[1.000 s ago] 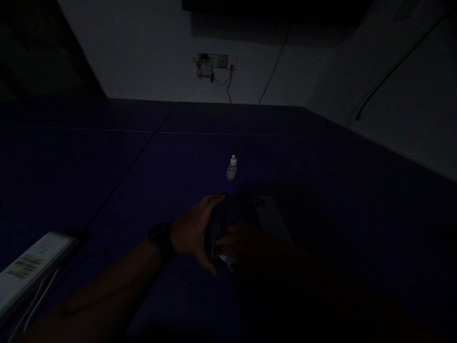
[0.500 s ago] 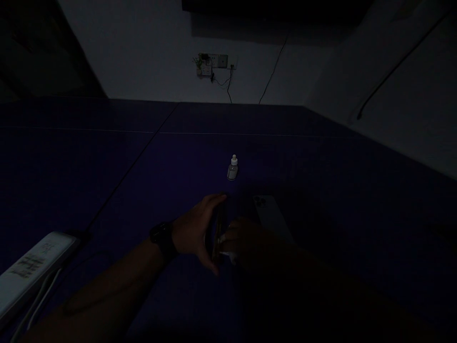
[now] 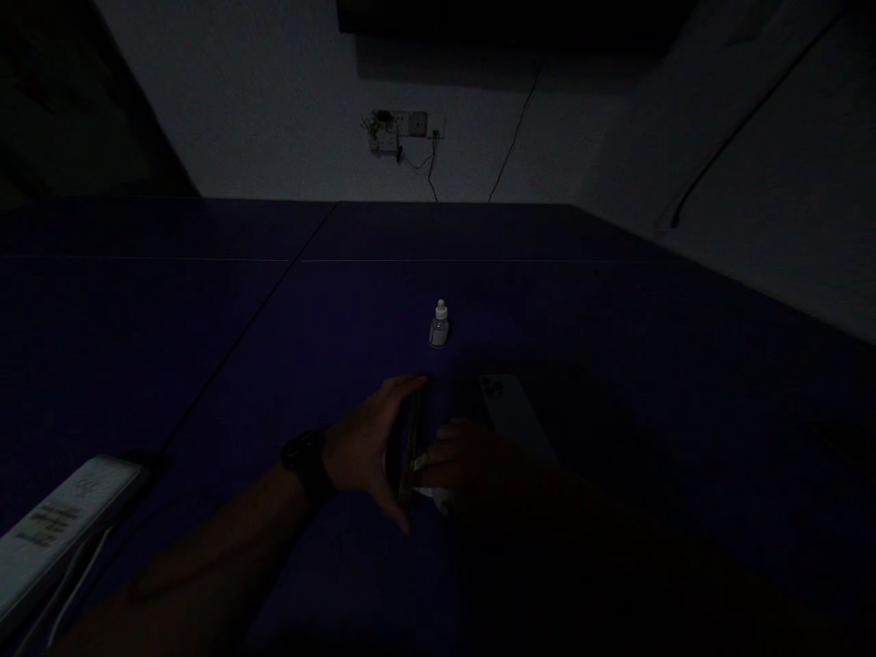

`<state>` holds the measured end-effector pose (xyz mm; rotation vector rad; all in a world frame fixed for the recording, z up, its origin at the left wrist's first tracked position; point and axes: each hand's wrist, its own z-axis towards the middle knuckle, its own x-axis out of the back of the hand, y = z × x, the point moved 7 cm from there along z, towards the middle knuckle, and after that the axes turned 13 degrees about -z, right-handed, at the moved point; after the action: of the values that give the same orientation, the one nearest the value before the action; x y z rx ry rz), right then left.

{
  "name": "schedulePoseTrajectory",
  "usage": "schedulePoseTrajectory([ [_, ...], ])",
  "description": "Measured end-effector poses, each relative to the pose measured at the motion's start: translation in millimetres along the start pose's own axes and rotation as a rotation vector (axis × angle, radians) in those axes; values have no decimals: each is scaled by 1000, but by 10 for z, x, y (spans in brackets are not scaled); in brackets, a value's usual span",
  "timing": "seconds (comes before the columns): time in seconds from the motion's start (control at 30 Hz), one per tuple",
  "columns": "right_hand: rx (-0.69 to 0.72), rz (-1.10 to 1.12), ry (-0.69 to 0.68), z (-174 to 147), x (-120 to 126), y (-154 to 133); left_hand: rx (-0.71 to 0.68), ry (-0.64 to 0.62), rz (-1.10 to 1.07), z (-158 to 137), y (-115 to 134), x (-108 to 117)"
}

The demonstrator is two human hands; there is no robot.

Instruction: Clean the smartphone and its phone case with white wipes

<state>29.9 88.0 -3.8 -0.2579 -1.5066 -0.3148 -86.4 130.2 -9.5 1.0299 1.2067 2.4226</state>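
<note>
My left hand (image 3: 362,444), with a dark watch on its wrist, grips a thin flat phone-sized thing (image 3: 411,429) between thumb and fingertips. It stands on edge towards me, so its faces are mostly hidden and its kind is unclear. Against its right side, my right hand (image 3: 458,453) presses a crumpled white cloth or tissue (image 3: 421,464) with bent fingers. A pale phone (image 3: 518,415) lies camera side up, partly behind my right hand and forearm. Beyond both hands stands a small clear bottle (image 3: 439,334) with a white dropper-like top.
The dark purple table (image 3: 225,411) reaches to the wall. A white power strip (image 3: 61,520) with cables lies at the left edge. Wall sockets (image 3: 403,126) with plugs and a small plant (image 3: 372,126) are at the back. The light is very dim.
The view has shifted slightly, so everything sits a little further left. Both hands keep their holds; the flat thing appears more edge-on, and slightly more of the white cloth shows below my right fingers.
</note>
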Motion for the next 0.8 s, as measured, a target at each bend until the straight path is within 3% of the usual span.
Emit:
schedulePoseTrajectory([
  [0.1, 32, 88, 73, 0, 41, 53, 78, 69, -126, -22, -52, 51],
  [0.3, -57, 78, 260, 10, -19, 205, 223, 151, -327, -45, -148, 80],
  [0.5, -130, 15, 341, 3, 10, 194, 154, 112, -214, -38, -158, 62],
  [0.67, -137, 148, 283, -21, -53, 206, 70, 109, -105, -18, -124, 65],
  [0.8, -123, 278, 345, -77, -49, 228, 60, 116, -60, -9, -98, 59],
])
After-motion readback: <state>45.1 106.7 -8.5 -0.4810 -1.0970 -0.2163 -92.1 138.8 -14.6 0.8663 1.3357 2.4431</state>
